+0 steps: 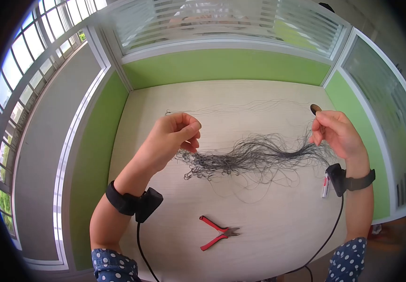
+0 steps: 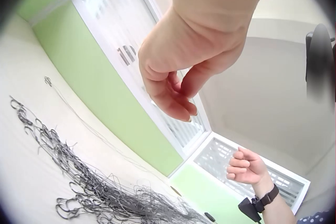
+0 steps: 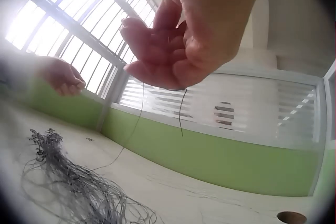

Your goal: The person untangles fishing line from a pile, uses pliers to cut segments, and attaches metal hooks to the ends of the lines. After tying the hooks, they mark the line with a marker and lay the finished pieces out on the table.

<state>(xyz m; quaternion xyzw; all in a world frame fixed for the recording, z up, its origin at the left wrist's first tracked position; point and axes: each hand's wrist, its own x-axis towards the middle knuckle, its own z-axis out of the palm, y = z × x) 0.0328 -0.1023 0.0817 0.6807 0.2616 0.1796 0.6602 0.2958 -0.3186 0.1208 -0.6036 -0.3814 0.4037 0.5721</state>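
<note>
A tangled bundle of dark fishing lines (image 1: pixel 259 152) stretches across the table, with fishing hooks (image 2: pixel 73 171) massed at its left end. Above that hook end is my left hand (image 1: pixel 177 136), fingers curled and thumb tip against the index finger; I cannot tell whether it pinches a line. My right hand (image 1: pixel 337 134), raised over the bundle's right end, holds a thin fishing line (image 3: pixel 140 113) in its curled fingers. The line droops toward the bundle in the right wrist view, and a short dark strand (image 3: pixel 181 113) hangs beside it.
Red-handled pliers (image 1: pixel 218 232) lie spread near the front. A few separate lines (image 1: pixel 240 109) run along the back, hooks (image 1: pixel 168 112) at their left. A round hole (image 1: pixel 315 109) is at the back right. A white-and-red tube (image 1: pixel 325 186) lies by the right wrist. Green partitions (image 1: pixel 226 68) enclose the table.
</note>
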